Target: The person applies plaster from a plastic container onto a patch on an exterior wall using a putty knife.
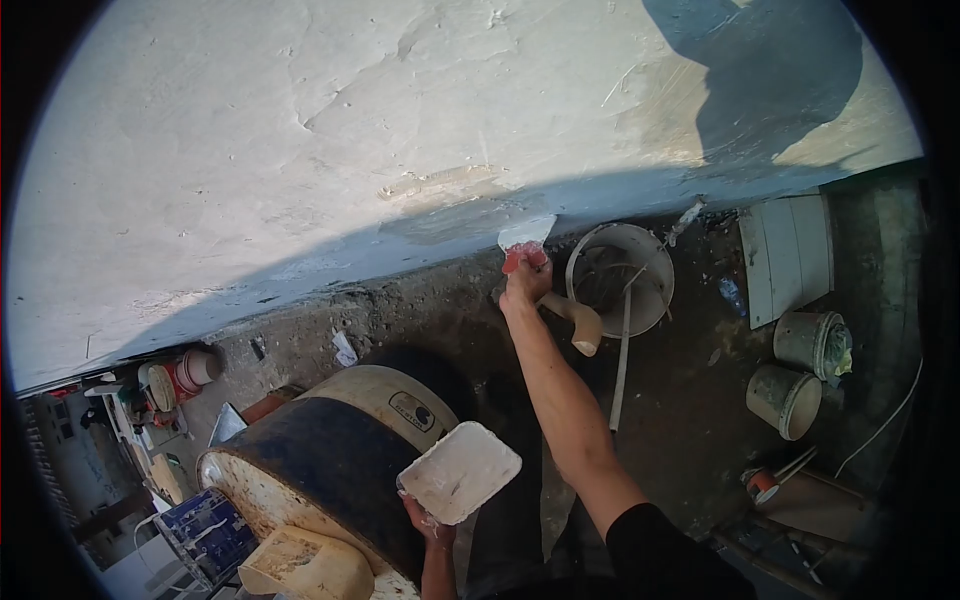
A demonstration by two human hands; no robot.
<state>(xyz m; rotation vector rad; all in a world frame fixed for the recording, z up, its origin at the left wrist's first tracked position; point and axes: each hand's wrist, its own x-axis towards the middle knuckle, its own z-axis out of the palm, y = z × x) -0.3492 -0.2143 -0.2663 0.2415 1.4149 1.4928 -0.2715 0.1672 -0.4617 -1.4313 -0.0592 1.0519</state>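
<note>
My right hand [530, 278] is closed round the red handle of a putty knife [525, 255]. The knife's wide blade, white with putty, lies against the lower part of the pale plastered wall [250, 150]. Low in the view, my left hand [430, 522] grips a shallow rectangular white tray [460, 473] by its edge. Its inside is smeared with whitish material. A darker grey patch [440, 222] shows on the wall just left of the blade.
A large dark drum [310, 450] stands left of the tray. Right of my right hand are a curved pipe [582, 328] and a round tub [655, 290] with a stick. Two buckets [785, 400] and a white panel [787, 258] stand farther right. A blue bucket [205, 535] is lower left.
</note>
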